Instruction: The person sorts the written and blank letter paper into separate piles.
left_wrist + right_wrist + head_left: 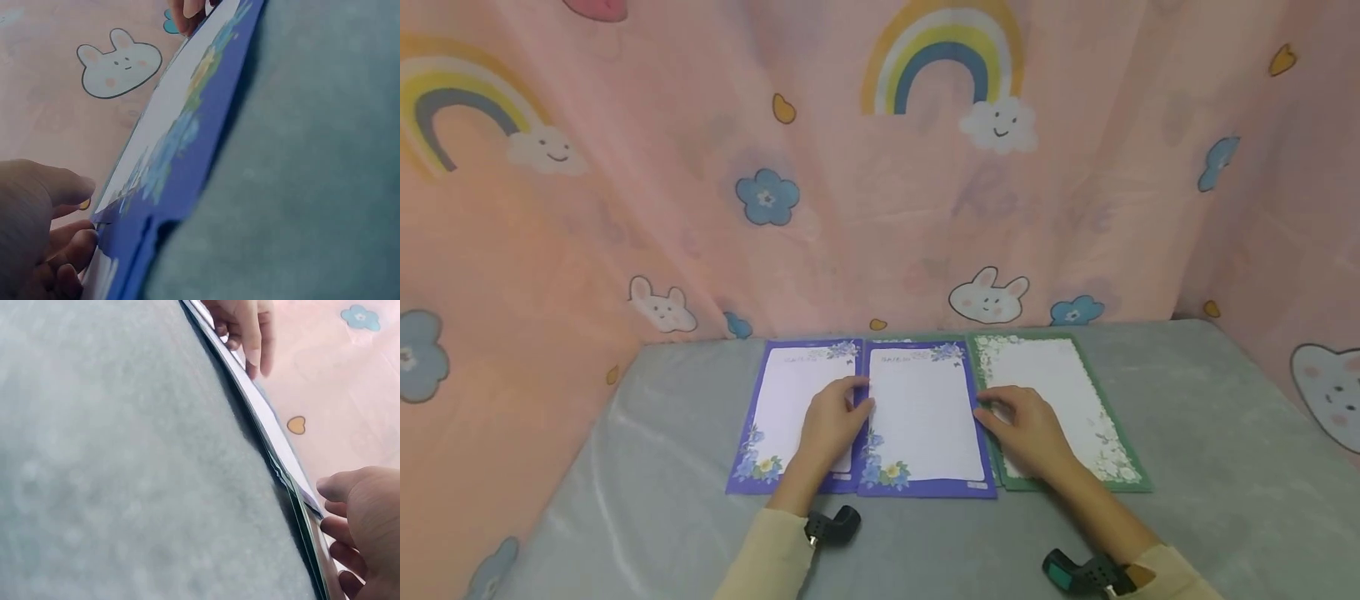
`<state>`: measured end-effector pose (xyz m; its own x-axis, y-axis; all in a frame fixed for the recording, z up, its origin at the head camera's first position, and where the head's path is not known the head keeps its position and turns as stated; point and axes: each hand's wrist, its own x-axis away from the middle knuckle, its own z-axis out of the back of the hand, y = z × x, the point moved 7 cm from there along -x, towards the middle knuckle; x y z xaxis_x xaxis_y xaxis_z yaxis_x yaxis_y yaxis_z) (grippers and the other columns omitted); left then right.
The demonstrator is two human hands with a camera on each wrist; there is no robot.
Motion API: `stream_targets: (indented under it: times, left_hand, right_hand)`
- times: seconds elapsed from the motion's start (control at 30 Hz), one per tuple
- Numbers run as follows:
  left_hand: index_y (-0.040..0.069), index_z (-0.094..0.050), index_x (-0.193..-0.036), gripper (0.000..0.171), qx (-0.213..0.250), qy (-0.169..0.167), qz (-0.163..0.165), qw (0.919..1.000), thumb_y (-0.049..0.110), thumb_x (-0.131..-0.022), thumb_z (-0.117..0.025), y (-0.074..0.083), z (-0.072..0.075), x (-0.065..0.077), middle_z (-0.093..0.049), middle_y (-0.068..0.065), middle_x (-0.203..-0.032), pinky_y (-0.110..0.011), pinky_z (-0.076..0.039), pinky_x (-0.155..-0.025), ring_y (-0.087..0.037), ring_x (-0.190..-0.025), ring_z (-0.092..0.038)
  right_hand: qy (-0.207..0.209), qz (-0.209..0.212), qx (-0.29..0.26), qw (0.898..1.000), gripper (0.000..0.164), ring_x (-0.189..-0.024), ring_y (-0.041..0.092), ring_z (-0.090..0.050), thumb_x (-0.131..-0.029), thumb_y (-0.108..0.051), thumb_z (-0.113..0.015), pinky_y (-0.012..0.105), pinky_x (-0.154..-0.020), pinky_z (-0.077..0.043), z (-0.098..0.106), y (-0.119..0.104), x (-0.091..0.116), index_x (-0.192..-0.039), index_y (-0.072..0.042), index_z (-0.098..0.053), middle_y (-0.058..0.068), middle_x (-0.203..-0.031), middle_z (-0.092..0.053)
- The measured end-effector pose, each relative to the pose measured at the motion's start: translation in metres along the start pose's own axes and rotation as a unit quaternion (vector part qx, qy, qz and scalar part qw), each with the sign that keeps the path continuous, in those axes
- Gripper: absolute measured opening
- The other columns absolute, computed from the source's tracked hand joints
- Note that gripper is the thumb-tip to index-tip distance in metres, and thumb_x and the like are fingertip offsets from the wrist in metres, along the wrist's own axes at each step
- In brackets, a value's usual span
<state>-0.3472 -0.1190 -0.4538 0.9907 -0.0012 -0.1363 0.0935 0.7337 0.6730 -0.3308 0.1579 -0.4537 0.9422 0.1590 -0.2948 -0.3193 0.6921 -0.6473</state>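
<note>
Midway between the hands lies a purple-bordered sheet of letter paper [925, 417] with blue and yellow flowers. The left hand [833, 421] is at its left edge, thumb and fingertips at the border. At the opposite edge is the right hand [1026, 429], its fingers loosely bent. Both wrist views show a gap between thumb [75, 187] and fingers, and between thumb [334, 487] and fingers, with the paper edge by the fingertips. A matching purple sheet [782, 408] lies partly under the left hand. Beneath the right hand is a green-bordered sheet [1060, 367] with white flowers.
The papers lie side by side on a grey cloth-covered table [647, 467], the middle one slightly overlapping its neighbours. Another green edge shows behind the middle sheet. A pink printed curtain [850, 250] hangs behind and along both sides. Each wrist wears a black device [833, 527].
</note>
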Motion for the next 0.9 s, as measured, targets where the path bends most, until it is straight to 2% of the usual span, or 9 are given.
stream_targets:
  times: [0.27,0.53,0.73,0.83,0.9]
  left_hand:
    - [0.017,-0.073,-0.122,0.032,-0.022,0.015,-0.004,0.9996,0.024,-0.090,-0.074,-0.0059,-0.0053,-0.0013,-0.054,0.003,-0.066,-0.024,-0.035,-0.054,-0.009,-0.055,-0.045]
    - [0.018,-0.075,-0.117,0.029,-0.020,0.024,-0.021,0.9993,0.022,-0.088,-0.076,-0.0036,-0.0058,-0.0025,-0.053,0.004,-0.064,-0.022,-0.034,-0.053,-0.007,-0.054,-0.043]
    - [0.018,-0.076,-0.114,0.027,-0.013,0.030,-0.019,0.9993,0.023,-0.087,-0.078,-0.0045,-0.0063,-0.0021,-0.051,0.005,-0.061,-0.022,-0.033,-0.052,-0.007,-0.053,-0.043]
    - [0.019,-0.078,-0.111,0.023,-0.004,0.035,-0.017,0.9992,0.022,-0.088,-0.077,-0.0050,-0.0056,-0.0020,-0.055,0.002,-0.060,-0.022,-0.032,-0.051,-0.007,-0.052,-0.042]
    - [0.019,-0.079,-0.107,0.019,0.003,0.044,-0.018,0.9989,0.021,-0.088,-0.077,-0.0052,-0.0042,-0.0019,-0.068,0.000,-0.069,-0.022,-0.031,-0.051,-0.008,-0.052,-0.043]
  right_hand:
    - [0.013,0.023,0.008,1.000,0.023,-0.112,0.039,-0.065,-0.089,-0.016,-0.075,0.058,-0.100,-0.046,-0.0010,-0.0021,0.0013,-0.110,-0.005,-0.075,0.014,-0.111,-0.076]
    - [-0.006,-0.004,0.014,1.000,0.027,-0.117,0.040,-0.062,-0.090,-0.017,-0.075,0.059,-0.103,-0.045,-0.0021,0.0015,0.0020,-0.114,-0.004,-0.074,0.016,-0.117,-0.074]
    - [-0.008,-0.007,0.008,1.000,0.027,-0.117,0.040,-0.062,-0.090,-0.017,-0.074,0.059,-0.103,-0.045,-0.0019,0.0009,0.0027,-0.114,-0.004,-0.074,0.016,-0.118,-0.074]
    - [-0.005,-0.007,0.002,1.000,0.026,-0.117,0.040,-0.062,-0.090,-0.016,-0.074,0.059,-0.103,-0.045,-0.0022,0.0011,0.0022,-0.113,-0.004,-0.074,0.016,-0.117,-0.074]
    - [-0.004,-0.012,-0.005,1.000,0.026,-0.118,0.040,-0.062,-0.090,-0.016,-0.075,0.059,-0.103,-0.045,-0.0024,0.0013,0.0018,-0.113,-0.005,-0.075,0.015,-0.117,-0.074]
